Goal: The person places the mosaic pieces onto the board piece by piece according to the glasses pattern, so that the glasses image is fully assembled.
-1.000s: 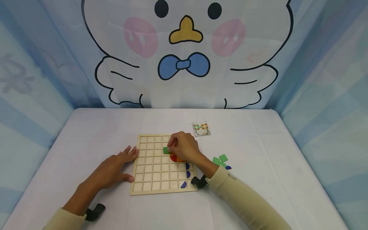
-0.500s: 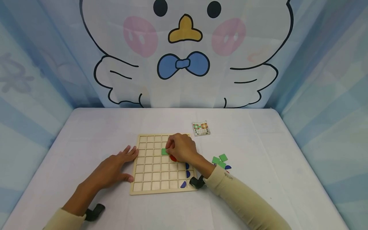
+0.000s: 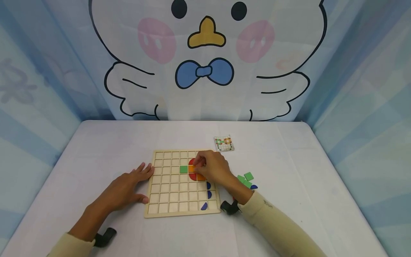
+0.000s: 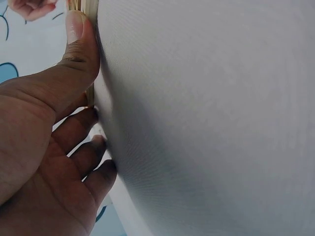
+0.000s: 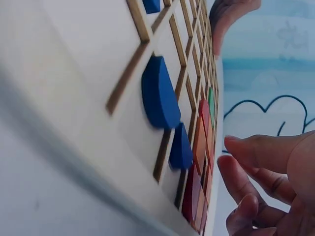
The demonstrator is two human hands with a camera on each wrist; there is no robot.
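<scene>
My left hand rests against the left edge of a wooden grid board, fingers spread and thumb at its lower left side. In the left wrist view its thumb touches the board's rim. Over the board's upper right my right hand hovers, holding nothing; in the right wrist view a small gap parts its thumb and index finger. A green square tile sits in a cell left of this hand. Red rounded pieces and orange squares beside it are partly hidden by the hand.
Blue half-round pieces and another blue piece sit along the board's right side. Several loose green squares and a blue half-round lie right of the board. A small pattern card lies behind it.
My right hand lets go of the green square in its cell and moves right, uncovering red and orange pieces. The left hand stays put.
</scene>
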